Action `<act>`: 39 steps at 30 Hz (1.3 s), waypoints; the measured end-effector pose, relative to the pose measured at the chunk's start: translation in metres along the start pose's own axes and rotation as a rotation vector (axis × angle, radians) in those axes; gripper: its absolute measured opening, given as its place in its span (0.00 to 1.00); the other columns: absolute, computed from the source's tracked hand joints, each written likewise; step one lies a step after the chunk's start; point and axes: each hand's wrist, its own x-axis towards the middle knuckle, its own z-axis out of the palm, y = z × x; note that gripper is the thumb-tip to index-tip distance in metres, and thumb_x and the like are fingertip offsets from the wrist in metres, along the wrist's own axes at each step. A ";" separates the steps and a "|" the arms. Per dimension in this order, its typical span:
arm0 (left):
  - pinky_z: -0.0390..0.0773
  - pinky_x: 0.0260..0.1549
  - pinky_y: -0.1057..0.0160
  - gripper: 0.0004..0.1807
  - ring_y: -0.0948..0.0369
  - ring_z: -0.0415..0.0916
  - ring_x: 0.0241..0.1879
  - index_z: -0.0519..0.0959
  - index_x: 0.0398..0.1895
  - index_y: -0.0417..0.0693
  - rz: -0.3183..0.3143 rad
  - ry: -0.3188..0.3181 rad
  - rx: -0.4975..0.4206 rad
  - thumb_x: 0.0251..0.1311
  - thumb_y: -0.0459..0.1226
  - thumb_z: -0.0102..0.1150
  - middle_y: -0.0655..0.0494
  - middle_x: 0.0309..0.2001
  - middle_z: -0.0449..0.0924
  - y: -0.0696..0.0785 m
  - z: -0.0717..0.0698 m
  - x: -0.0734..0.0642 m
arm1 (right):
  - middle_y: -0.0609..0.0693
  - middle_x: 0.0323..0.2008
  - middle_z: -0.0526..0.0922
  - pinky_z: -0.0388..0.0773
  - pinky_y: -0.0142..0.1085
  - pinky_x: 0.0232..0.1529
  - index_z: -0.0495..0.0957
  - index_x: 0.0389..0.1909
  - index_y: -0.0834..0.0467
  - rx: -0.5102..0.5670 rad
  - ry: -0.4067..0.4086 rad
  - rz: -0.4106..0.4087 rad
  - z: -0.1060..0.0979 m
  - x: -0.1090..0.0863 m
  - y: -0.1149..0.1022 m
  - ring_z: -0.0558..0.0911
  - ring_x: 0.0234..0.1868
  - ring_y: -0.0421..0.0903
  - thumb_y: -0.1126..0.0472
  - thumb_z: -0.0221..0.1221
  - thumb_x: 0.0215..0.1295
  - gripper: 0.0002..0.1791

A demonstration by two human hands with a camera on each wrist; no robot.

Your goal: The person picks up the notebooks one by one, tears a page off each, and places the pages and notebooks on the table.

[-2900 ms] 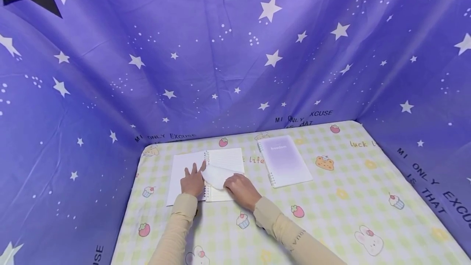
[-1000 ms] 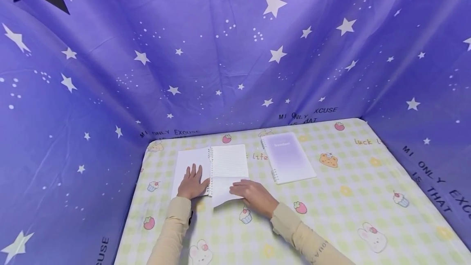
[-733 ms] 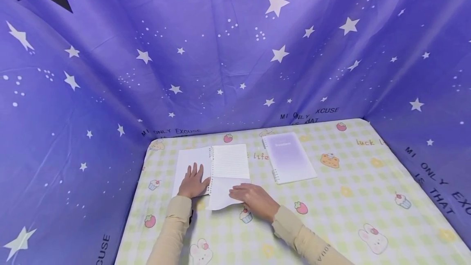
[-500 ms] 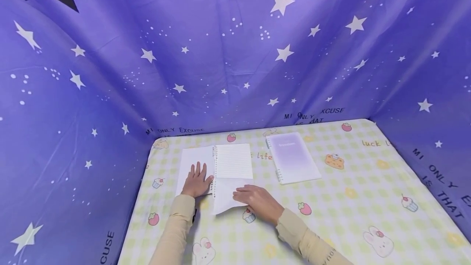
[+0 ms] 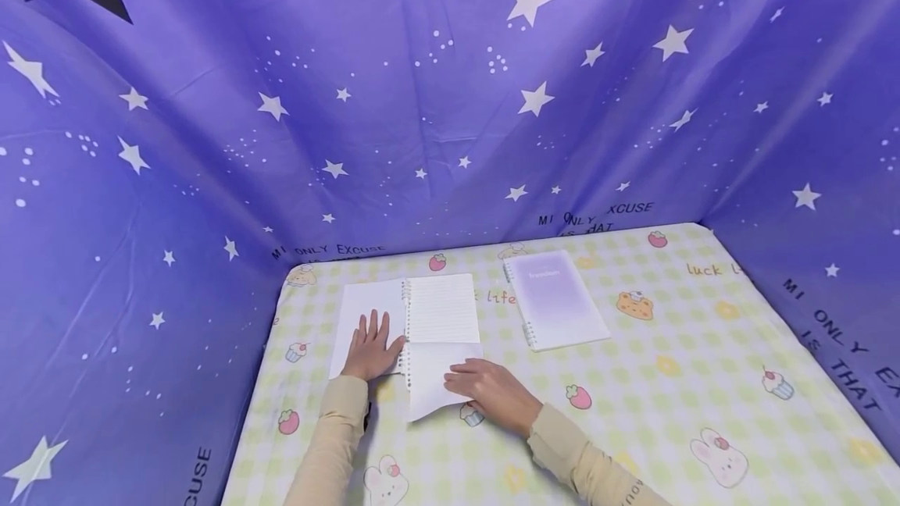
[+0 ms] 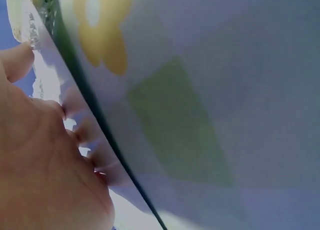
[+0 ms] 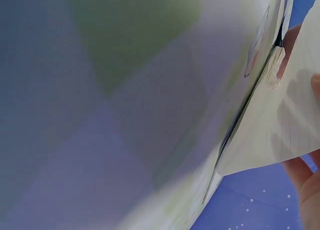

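A spiral notebook [image 5: 443, 311] lies open on the table, its ruled page on the right and a plain white side [image 5: 358, 299] on the left. My left hand [image 5: 373, 350] rests on that white side with fingers spread and the thumb beside the rings. A paper sheet [image 5: 430, 389] covers the lower half of the ruled page and hangs past the notebook's bottom edge; I cannot tell if any of it is still joined. My right hand [image 5: 495, 393] pinches this sheet's right side; in the right wrist view, ruled lines show on the paper [image 7: 295, 120] between the fingers.
To the right lies a closed spiral notebook [image 5: 558, 299] with a purple cover reading "freedom". A checked cloth with cartoon prints [image 5: 633, 428] covers the table. Purple star-patterned curtains [image 5: 450, 100] stand close behind and at both sides.
Earlier the sheet curled up beside the rings under my right hand. It has since come down toward me, sliding slightly further lately. My left hand has flattened lower on the white side.
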 end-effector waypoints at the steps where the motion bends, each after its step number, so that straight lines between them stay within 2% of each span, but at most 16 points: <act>1: 0.33 0.76 0.40 0.40 0.38 0.26 0.77 0.46 0.78 0.37 -0.002 0.003 0.000 0.74 0.53 0.38 0.35 0.79 0.34 0.001 0.000 -0.001 | 0.43 0.51 0.86 0.75 0.40 0.64 0.85 0.51 0.54 0.003 0.003 0.001 0.000 0.000 -0.001 0.81 0.57 0.43 0.72 0.70 0.46 0.26; 8: 0.32 0.76 0.42 0.41 0.38 0.27 0.77 0.46 0.78 0.37 0.002 0.014 -0.010 0.74 0.55 0.38 0.35 0.79 0.34 0.005 0.000 -0.007 | 0.42 0.51 0.86 0.76 0.38 0.62 0.85 0.51 0.52 -0.018 0.009 -0.012 0.002 -0.002 -0.008 0.82 0.57 0.42 0.69 0.67 0.55 0.21; 14: 0.29 0.76 0.43 0.44 0.40 0.23 0.77 0.42 0.79 0.39 -0.017 -0.012 0.006 0.73 0.59 0.35 0.37 0.79 0.31 0.002 0.004 -0.006 | 0.41 0.53 0.85 0.76 0.37 0.63 0.84 0.53 0.51 -0.025 -0.061 -0.031 0.005 -0.002 -0.014 0.81 0.58 0.40 0.66 0.65 0.60 0.19; 20: 0.30 0.76 0.42 0.42 0.39 0.25 0.77 0.44 0.79 0.40 -0.023 -0.004 0.022 0.74 0.58 0.37 0.37 0.79 0.32 0.004 0.002 -0.001 | 0.42 0.53 0.85 0.78 0.39 0.61 0.84 0.51 0.49 -0.063 -0.109 -0.055 0.001 0.004 -0.016 0.82 0.56 0.41 0.66 0.64 0.61 0.17; 25: 0.30 0.76 0.44 0.44 0.41 0.23 0.78 0.42 0.80 0.43 -0.030 -0.014 0.032 0.72 0.61 0.35 0.40 0.79 0.30 -0.006 0.010 0.005 | 0.42 0.53 0.85 0.79 0.39 0.58 0.84 0.51 0.48 -0.121 -0.187 -0.082 0.002 0.009 -0.021 0.83 0.56 0.40 0.62 0.61 0.66 0.14; 30: 0.32 0.76 0.43 0.46 0.41 0.24 0.78 0.42 0.80 0.43 -0.021 0.009 0.047 0.71 0.64 0.32 0.40 0.80 0.30 -0.011 0.017 0.006 | 0.40 0.51 0.86 0.81 0.38 0.54 0.85 0.47 0.47 -0.188 -0.201 -0.125 0.006 0.012 -0.024 0.83 0.53 0.39 0.61 0.62 0.64 0.12; 34: 0.31 0.76 0.42 0.45 0.40 0.25 0.78 0.43 0.79 0.41 -0.018 0.017 0.026 0.72 0.61 0.34 0.38 0.79 0.31 -0.004 0.012 0.000 | 0.38 0.46 0.87 0.83 0.35 0.49 0.85 0.44 0.47 -0.241 -0.191 -0.164 0.009 0.014 -0.026 0.84 0.49 0.37 0.61 0.64 0.61 0.11; 39: 0.33 0.76 0.42 0.42 0.39 0.28 0.78 0.47 0.79 0.40 -0.016 0.043 0.020 0.73 0.57 0.39 0.37 0.79 0.35 -0.001 0.009 -0.001 | 0.38 0.46 0.86 0.82 0.35 0.52 0.85 0.45 0.47 -0.315 -0.221 -0.182 0.009 0.018 -0.029 0.84 0.48 0.36 0.60 0.65 0.61 0.11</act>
